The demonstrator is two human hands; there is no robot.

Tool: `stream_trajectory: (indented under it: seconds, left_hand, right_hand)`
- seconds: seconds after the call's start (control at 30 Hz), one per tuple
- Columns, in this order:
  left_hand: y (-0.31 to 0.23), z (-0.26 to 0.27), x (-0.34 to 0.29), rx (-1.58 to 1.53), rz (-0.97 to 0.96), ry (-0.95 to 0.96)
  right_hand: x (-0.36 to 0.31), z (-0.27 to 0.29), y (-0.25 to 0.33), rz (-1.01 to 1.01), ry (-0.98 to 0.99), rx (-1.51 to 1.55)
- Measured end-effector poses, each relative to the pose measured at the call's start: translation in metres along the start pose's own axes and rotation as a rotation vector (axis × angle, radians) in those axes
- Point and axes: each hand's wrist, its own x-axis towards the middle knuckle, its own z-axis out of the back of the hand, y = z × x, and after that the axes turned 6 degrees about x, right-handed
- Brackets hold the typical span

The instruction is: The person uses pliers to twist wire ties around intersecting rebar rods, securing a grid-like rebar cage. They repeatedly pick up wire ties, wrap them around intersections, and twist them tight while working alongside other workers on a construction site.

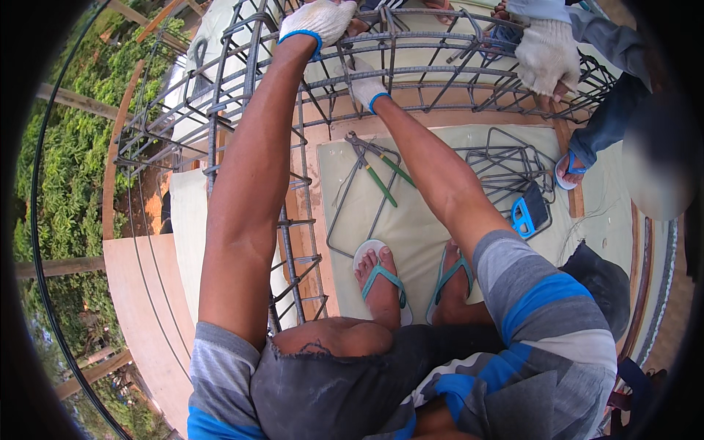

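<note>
A long rebar cage (pixel 433 72) with ties and stirrups runs across the far side. My left hand (pixel 320 22), in a white knit glove with a blue cuff, is closed over one of its upper bars at the far left. Lower and to the right, my right hand (pixel 364 84), gloved the same way, closes around a bar inside the cage, its fingers partly hidden. Between my feet and the cage lie nippers (pixel 378 169) with green handles, touching nobody's hand. Any thin wire in my fingers is too small to make out.
A co-worker's gloved hand (pixel 548 57) rests on the cage at right. Loose bent stirrups (pixel 506 172) lie on the pale sheet, with a blue-handled dark tool (pixel 529 211) beside them. Another cage section (pixel 290 249) runs along my left. Beyond the plywood (pixel 147 293), trees show far below.
</note>
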Motion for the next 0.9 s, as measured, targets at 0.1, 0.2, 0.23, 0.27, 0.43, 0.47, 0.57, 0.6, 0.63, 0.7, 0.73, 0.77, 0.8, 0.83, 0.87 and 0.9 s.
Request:
stream_trajectory:
  seconds: [0.1,0.2,0.23,0.27,0.43,0.47,0.57,0.6,0.63,0.7,0.73,0.77,0.8,0.83,0.87,0.9]
  left_hand:
    - [-0.017,0.017,-0.018,-0.038,-0.026,0.064]
    - [-0.006,0.013,-0.011,0.022,0.002,0.055]
    - [-0.008,0.011,-0.006,0.053,0.000,0.048]
    - [-0.008,0.009,-0.004,0.053,-0.012,0.039]
    - [-0.010,0.008,0.000,0.082,-0.021,0.084]
    - [-0.008,0.008,-0.001,0.080,-0.019,0.082]
    - [-0.008,0.006,0.001,0.085,-0.030,0.064]
    - [-0.010,0.005,0.004,0.097,-0.035,0.053]
    - [-0.006,0.003,0.005,0.116,-0.026,0.048]
    - [-0.001,0.003,0.001,0.068,-0.024,0.035]
    - [-0.003,0.004,-0.003,0.039,-0.030,0.028]
    - [-0.006,0.006,-0.006,0.012,0.000,0.041]
    - [-0.010,0.007,-0.007,-0.014,0.031,0.054]
    - [-0.012,0.011,-0.009,-0.039,0.061,0.062]
    - [-0.011,0.011,-0.007,-0.015,0.058,0.057]
    - [-0.009,0.010,-0.005,0.009,0.057,0.052]
  right_hand:
    - [-0.008,0.009,0.003,0.009,-0.016,-0.035]
    - [-0.011,0.002,0.014,0.029,0.036,-0.086]
    - [-0.007,0.004,0.009,0.050,0.045,-0.155]
    - [-0.003,0.005,0.005,0.071,0.056,-0.223]
    - [0.003,0.001,-0.011,0.063,0.037,-0.118]
    - [0.002,-0.002,-0.010,0.076,0.028,-0.101]
    - [0.005,0.001,-0.013,0.154,-0.022,-0.092]
    - [0.007,0.005,-0.015,0.164,-0.036,-0.102]
    - [0.004,0.004,-0.010,0.124,-0.020,-0.114]
    - [-0.002,0.003,0.002,0.046,0.013,-0.068]
    - [-0.005,0.005,0.004,0.004,0.022,-0.013]
    - [-0.008,0.006,0.007,-0.038,0.032,0.042]
    - [-0.011,0.006,0.010,-0.024,0.024,0.031]
    - [-0.012,0.007,0.011,-0.005,0.015,0.019]
    - [-0.012,0.006,0.013,0.013,0.007,0.008]
    - [-0.012,0.004,0.015,0.017,0.019,0.028]
